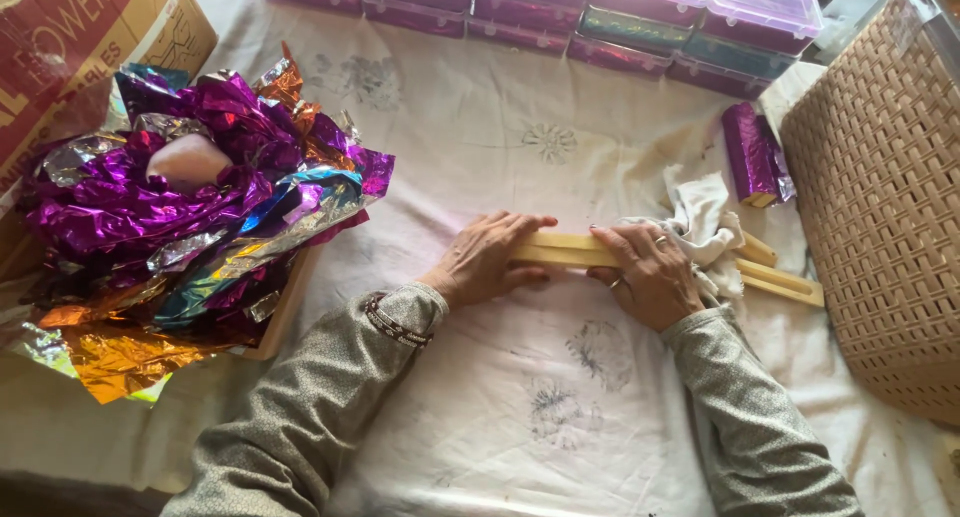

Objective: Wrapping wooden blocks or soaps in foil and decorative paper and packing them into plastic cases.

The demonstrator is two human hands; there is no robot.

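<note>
Purple lidded boxes (640,12) line the cloth's far edge; a red-printed carton (80,37) sits far-left. The left hand (487,257) and right hand (648,272) press flat on the pale wooden strip (565,249), fingers unclenched.

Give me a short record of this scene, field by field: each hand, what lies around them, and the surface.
Left hand: flat on a pale wooden frame, fingers spread
Right hand: pressing the frame beside a white rag
Left side: heap of shiny foil sheets, cardboard box
Right side: woven basket, purple wrapped bar
Far edge: row of clear lidded boxes
Surface: stained white cloth
</note>
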